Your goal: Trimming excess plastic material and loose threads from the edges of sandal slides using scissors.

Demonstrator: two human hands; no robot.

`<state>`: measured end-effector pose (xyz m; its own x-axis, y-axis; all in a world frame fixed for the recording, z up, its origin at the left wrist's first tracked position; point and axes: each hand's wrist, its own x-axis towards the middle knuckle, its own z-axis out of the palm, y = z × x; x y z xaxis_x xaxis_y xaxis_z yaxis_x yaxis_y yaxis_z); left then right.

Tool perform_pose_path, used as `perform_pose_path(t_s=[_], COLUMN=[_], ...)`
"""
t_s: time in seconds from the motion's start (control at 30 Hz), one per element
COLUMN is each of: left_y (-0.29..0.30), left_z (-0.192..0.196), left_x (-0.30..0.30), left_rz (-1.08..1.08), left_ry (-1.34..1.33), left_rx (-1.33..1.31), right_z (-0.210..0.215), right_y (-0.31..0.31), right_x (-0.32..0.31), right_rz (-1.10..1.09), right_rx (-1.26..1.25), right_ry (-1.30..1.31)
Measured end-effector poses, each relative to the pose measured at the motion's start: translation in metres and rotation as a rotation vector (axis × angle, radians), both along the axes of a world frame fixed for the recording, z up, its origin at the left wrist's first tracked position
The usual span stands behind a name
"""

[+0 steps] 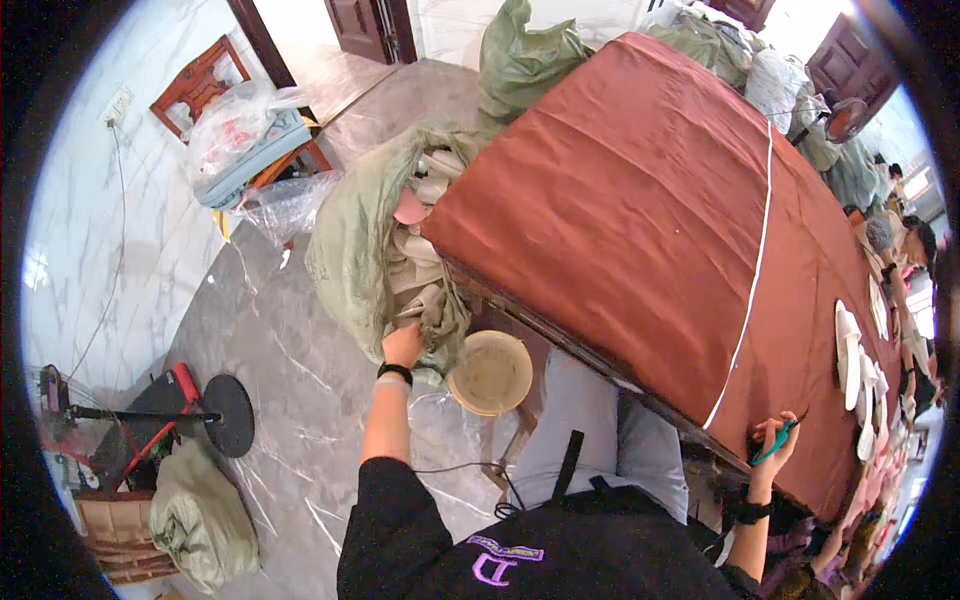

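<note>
My left hand (403,345) reaches down to the near end of a pale green woven sack (345,245), its fingers closed at the opening. What they hold there is too small to tell. Beige, slipper-like pieces (415,277) and a pink one (410,207) fill the sack. At the front edge of the table with a red-brown cover (610,190), my right hand (768,436) is wrapped round teal-handled scissors (779,441). A white cord (757,270) runs across the cover to the right of its middle.
A cream bucket (491,373) stands on the floor beside the sack, near my knees. Pale slipper-shaped pieces (850,355) lie at the table's right, where other people's arms show. A chair (205,85) with plastic bags stands back left; another green sack (205,515) sits front left.
</note>
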<state>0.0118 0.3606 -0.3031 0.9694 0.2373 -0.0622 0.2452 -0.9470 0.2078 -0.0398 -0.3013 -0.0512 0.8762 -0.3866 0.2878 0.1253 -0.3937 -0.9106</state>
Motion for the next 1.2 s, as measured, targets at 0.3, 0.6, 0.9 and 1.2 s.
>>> perform_pose_path(t_s=[0.3, 0.6, 0.9, 1.2], left_y=[-0.034, -0.068, 0.034, 0.077], left_z=[0.033, 0.023, -0.008, -0.021], left_x=[-0.039, -0.079, -0.119, -0.152], left_rz=[0.104, 0.332, 0.236, 0.316], left_ry=[-0.022, -0.023, -0.074, 0.011], left_rx=[-0.185, -0.239, -0.239, -0.452], right_z=[0.031, 0.056, 0.044, -0.065], right_y=[0.072, 0.125, 0.218, 0.332], right_x=[0.027, 0.051, 0.044, 0.056], right_rz=[0.383, 0.579, 1.007, 1.016], right_rx=[0.037, 0.061, -0.133, -0.402], right_ry=[0.203, 0.388, 0.401, 0.712])
